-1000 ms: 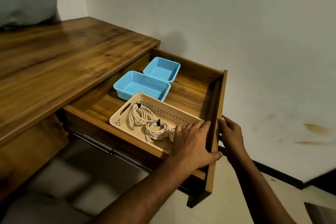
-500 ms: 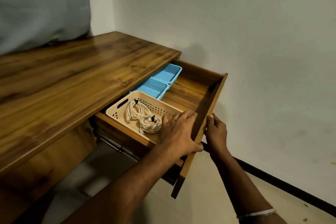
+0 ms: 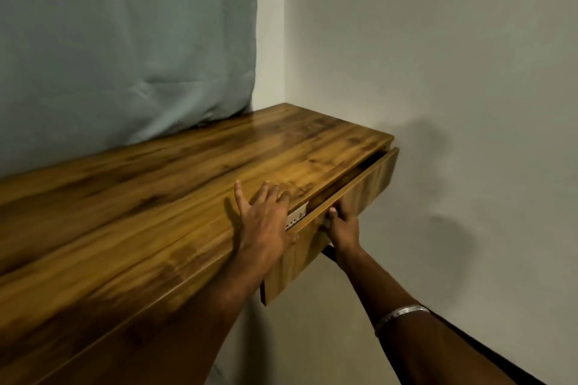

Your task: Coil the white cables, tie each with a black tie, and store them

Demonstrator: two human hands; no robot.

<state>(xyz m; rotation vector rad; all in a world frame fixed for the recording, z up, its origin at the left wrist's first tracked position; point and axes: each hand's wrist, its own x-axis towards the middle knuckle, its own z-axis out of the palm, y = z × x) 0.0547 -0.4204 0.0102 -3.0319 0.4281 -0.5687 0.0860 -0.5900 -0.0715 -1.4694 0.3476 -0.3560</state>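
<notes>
While your left hand (image 3: 266, 222) lies flat and open on the worktop (image 3: 156, 197), your right hand's (image 3: 342, 225) grip curls onto the nearly closed drawer front (image 3: 359, 197); a beige basket (image 3: 295, 219) corner shows.

Both bare forearms reach forward and up from the lower edge of the view, the left one lying higher and the right one crossing in from the lower right with a thin silver bangle (image 3: 401, 312) round the wrist. The left hand (image 3: 264, 217) is spread flat, palm down, fingers straight and fanned apart. The right hand (image 3: 341, 226) is raised with its fingers curled forward and its thumb (image 3: 332, 212) pointing up.
</notes>
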